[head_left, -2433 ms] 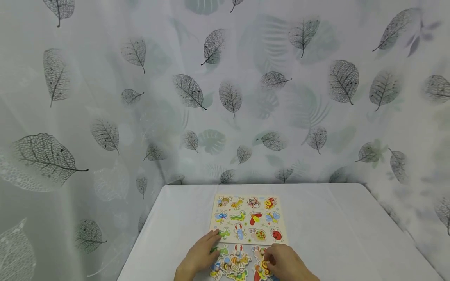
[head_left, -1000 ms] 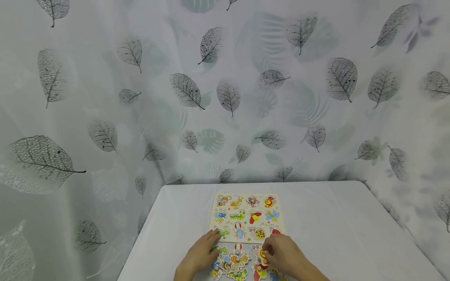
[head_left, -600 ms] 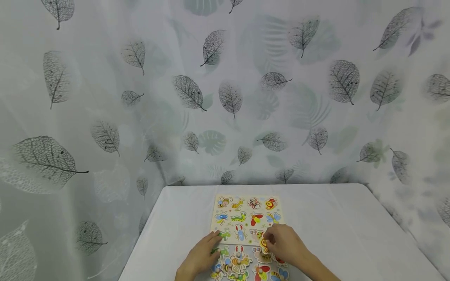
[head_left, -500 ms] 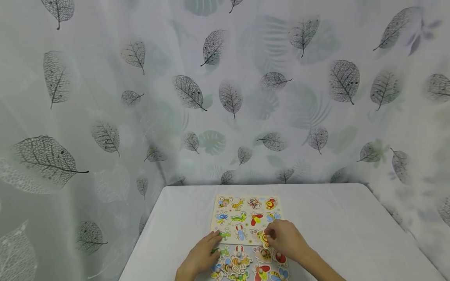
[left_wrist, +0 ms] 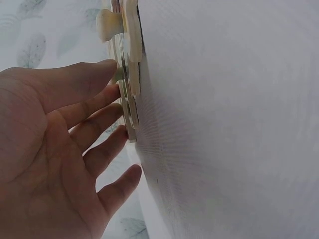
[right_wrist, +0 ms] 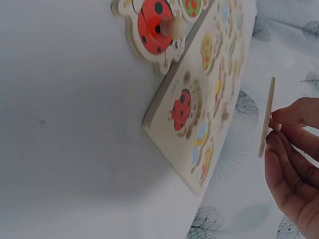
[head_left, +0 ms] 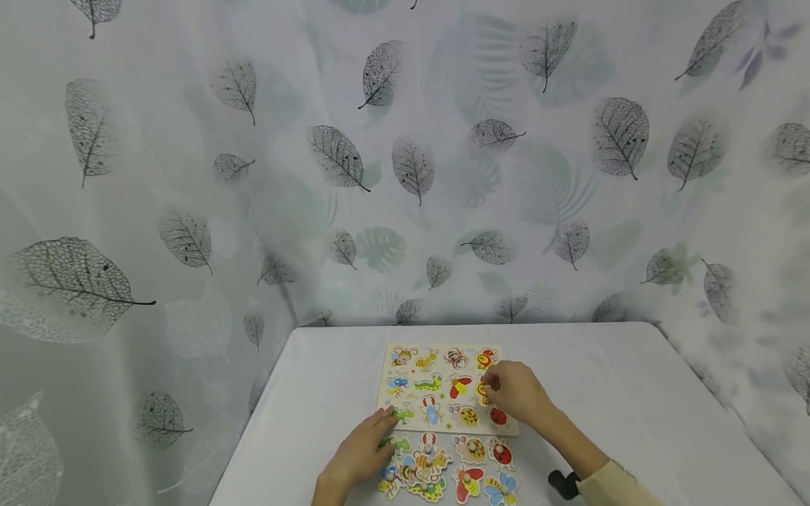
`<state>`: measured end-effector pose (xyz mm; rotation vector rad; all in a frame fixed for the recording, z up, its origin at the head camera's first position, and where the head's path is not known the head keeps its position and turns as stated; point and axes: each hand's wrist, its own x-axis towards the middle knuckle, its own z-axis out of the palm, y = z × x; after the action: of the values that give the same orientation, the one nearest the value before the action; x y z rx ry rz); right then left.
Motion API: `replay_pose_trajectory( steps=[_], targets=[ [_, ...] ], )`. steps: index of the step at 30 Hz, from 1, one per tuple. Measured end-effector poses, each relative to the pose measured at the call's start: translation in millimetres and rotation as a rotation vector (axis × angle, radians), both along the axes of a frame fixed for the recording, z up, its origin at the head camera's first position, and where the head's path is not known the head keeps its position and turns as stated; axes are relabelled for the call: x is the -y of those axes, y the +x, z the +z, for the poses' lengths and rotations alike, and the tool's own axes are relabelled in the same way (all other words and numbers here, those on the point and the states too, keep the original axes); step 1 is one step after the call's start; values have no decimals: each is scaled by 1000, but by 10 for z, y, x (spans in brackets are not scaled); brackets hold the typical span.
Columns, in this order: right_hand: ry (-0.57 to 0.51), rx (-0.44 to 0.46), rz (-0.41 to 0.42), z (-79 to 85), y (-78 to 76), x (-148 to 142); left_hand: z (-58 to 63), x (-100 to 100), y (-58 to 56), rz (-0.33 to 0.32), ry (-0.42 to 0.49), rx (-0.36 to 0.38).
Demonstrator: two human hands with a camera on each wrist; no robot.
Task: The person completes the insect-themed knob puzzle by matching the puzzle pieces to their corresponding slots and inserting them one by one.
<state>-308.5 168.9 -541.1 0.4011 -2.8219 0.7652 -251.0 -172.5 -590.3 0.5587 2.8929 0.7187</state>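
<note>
My right hand (head_left: 517, 395) pinches a yellow-and-red puzzle piece (head_left: 484, 391) by its small knob. In the right wrist view that piece (right_wrist: 267, 117) is edge-on, held apart from the wooden insect puzzle board (right_wrist: 162, 114). My left hand (head_left: 361, 450) lies at the board's near-left corner with fingers extended, its fingertips by the green grasshopper piece (head_left: 402, 444). The left wrist view shows these fingers (left_wrist: 102, 152) beside the edges of stacked pieces. Loose knobbed pieces lie before the board: a ladybug (head_left: 501, 455), a spotted snail (head_left: 470, 450) and a red-winged insect (head_left: 468, 485).
A blue-winged bee piece (head_left: 501, 488) lies at the near right of the loose pieces. Several others overlap in a pile (head_left: 433, 465) near my left hand. A dark object (head_left: 562, 485) sits by my right sleeve (head_left: 616, 485). Leaf-print curtains (head_left: 278, 211) surround the white table (head_left: 588, 379).
My right hand has lifted the yellow-and-red piece from the loose pieces and carried it forward over the board's right side, uncovering the ladybug and blue-winged bee pieces. My left hand stays in place.
</note>
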Motion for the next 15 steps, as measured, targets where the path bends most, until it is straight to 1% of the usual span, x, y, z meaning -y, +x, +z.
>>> replay_pose_trajectory(
  steps=[7, 10, 15],
  targets=[
    [20, -30, 18, -69, -205, -16, -37, 20, -5, -1, -7, 11],
    [30, -34, 10, -96, -302, -8, -48, 19, -9, 2, -1, 12],
    [50, -12, -11, -163, -477, -5, -58, 17, -43, -5, 4, 6]
  ],
)
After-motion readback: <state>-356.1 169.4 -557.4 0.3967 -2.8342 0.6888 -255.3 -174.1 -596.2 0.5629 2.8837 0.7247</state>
